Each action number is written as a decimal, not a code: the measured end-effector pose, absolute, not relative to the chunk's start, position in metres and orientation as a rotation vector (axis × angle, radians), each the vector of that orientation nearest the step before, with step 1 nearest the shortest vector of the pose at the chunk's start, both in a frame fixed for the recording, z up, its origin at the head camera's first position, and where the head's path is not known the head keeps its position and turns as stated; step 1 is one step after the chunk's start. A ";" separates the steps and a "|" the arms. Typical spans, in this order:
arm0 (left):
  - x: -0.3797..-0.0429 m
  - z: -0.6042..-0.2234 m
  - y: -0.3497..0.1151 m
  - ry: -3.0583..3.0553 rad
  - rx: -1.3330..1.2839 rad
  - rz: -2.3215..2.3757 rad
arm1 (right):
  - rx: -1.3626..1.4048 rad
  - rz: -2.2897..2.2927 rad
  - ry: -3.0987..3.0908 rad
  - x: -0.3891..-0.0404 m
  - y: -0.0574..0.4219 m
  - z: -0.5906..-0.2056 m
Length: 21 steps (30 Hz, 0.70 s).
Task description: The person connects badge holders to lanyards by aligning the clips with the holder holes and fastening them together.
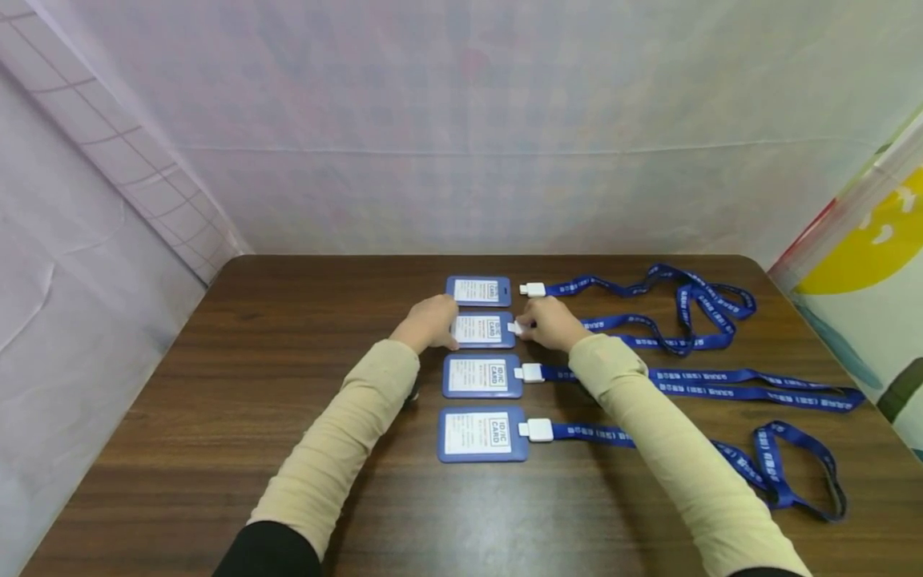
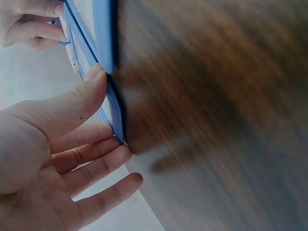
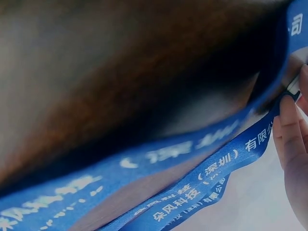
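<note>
Four rows would be several: blue ID card holders lie in a column on the table. At the second one from the back, my left hand (image 1: 430,322) pinches the holder (image 1: 481,330) by its left end. In the left wrist view, the thumb and fingers (image 2: 91,96) press its opposite edges. My right hand (image 1: 551,323) pinches the white clip (image 1: 515,328) of a blue lanyard (image 1: 634,324) against that holder's right end. In the right wrist view the printed strap (image 3: 192,187) runs away from the fingers; whether the clip is fastened is hidden.
Behind lies a card holder (image 1: 478,291) apart from its lanyard clip (image 1: 534,289). Nearer, two holders (image 1: 481,376) meet white clips (image 1: 539,430) at their right ends. Lanyards spread rightward over the brown table (image 1: 288,344). A pale curtain (image 1: 461,160) hangs behind.
</note>
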<state>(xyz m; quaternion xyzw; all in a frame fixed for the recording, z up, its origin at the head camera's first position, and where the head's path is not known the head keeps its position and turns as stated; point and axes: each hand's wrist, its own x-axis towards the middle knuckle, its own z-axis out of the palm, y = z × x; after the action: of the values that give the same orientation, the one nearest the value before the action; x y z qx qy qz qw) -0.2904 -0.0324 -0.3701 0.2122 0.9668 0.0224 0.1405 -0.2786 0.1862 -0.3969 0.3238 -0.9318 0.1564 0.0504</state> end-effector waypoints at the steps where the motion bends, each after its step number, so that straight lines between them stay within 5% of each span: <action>1: -0.289 -0.369 -0.033 2.796 0.617 0.062 | 0.987 0.478 -2.838 -0.278 0.186 -0.396; 21: -0.285 -0.365 -0.034 2.809 0.622 0.083 | 0.943 0.489 -2.897 -0.278 0.185 -0.395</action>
<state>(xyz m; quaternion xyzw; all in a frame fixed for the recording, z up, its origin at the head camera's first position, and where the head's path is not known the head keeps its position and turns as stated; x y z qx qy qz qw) -0.2846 -0.0337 -0.3650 0.2142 0.9675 0.0285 0.1313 -0.2783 0.1848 -0.3948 0.3053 -0.9386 0.1583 0.0280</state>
